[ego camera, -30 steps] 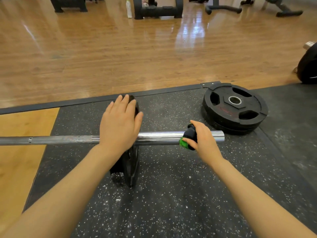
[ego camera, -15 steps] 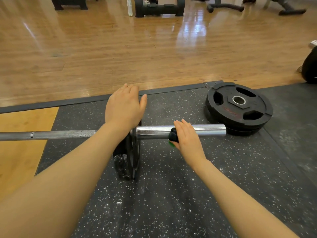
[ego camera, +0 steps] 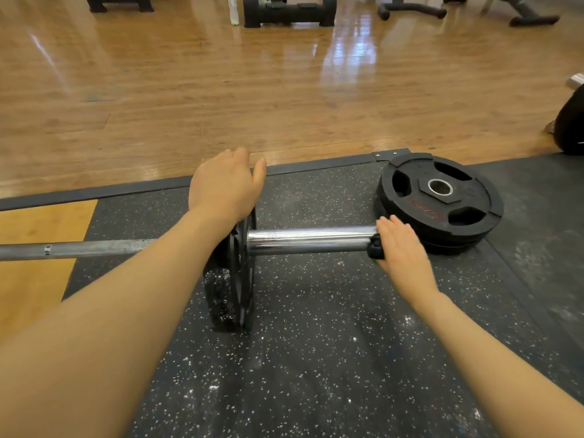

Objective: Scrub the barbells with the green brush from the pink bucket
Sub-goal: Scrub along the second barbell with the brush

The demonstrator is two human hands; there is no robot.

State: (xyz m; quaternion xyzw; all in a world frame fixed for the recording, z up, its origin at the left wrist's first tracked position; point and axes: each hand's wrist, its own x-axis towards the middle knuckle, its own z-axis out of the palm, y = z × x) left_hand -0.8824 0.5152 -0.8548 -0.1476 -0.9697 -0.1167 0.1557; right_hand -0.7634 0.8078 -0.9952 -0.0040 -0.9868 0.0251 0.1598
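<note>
A: Since half a second back, when the right hand [ego camera: 403, 252] sat mid-sleeve, it has run out to the free end of the barbell [ego camera: 311, 240], toward 3 o'clock. Brush went with it.

B: Grip?

A: Fingers wrapped over the green brush [ego camera: 375, 247], pressing it on the chrome. Mostly the black grip shows; only a sliver of green peeks under the palm.

B: Left hand [ego camera: 226, 188]?

A: Lying on top of the upright plate [ego camera: 241, 273], fingers draped over its far edge, steadying. A second ago it lay lower, over the shaft itself; it has moved up toward 12 o'clock.

B: Reading for the task?

A: One full stroke along the sleeve looks done, my judgement. The knurled shaft out toward 9 o'clock probably needs its turn yet.

B: Anything unseen?

A: Bristle contact is hidden beneath the hand. Sleeve tip is covered too. Left fingertips vanish behind the plate. The shaft runs off frame at 9 o'clock. No pink bucket in view. Flat plates [ego camera: 441, 199] lie on the rubber mat [ego camera: 331, 358] at 2 o'clock, just beyond the brush hand; touching or not, cannot tell.
</note>
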